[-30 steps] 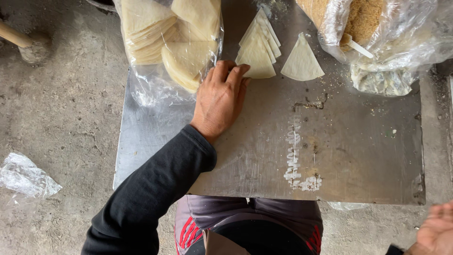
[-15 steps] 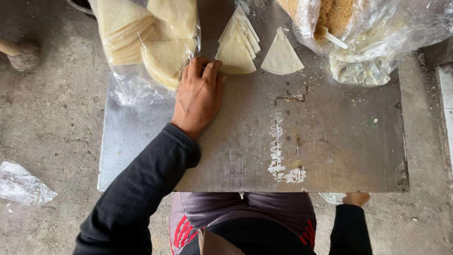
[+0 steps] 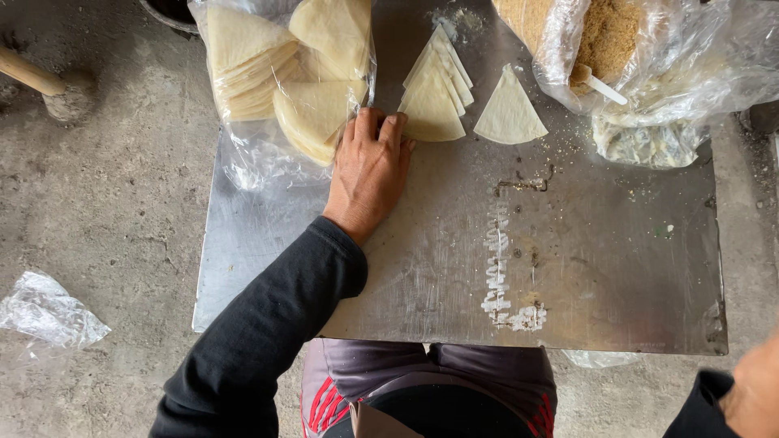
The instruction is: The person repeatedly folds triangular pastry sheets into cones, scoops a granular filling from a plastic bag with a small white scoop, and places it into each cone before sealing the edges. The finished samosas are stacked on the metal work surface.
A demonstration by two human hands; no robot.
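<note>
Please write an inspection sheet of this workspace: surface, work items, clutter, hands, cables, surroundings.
Surface: metal table, scratched, with white smears and crumbs.
Work items: fanned stack of wedge-shaped dough sheets; single wedge lying apart; clear bag of dough sheets.
Clutter: plastic bag of brown crumbs with a spoon handle in it.
Hands: left hand flat on the table, fingertips at the stack; right hand at the frame's edge, empty as far as visible.
Cables: nothing seen.
Surroundings: concrete floor, crumpled plastic, wooden handle.

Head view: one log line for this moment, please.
left hand: flat on metal table, fingertips at fanned dough wedges | right hand: off table, empty-looking
</note>
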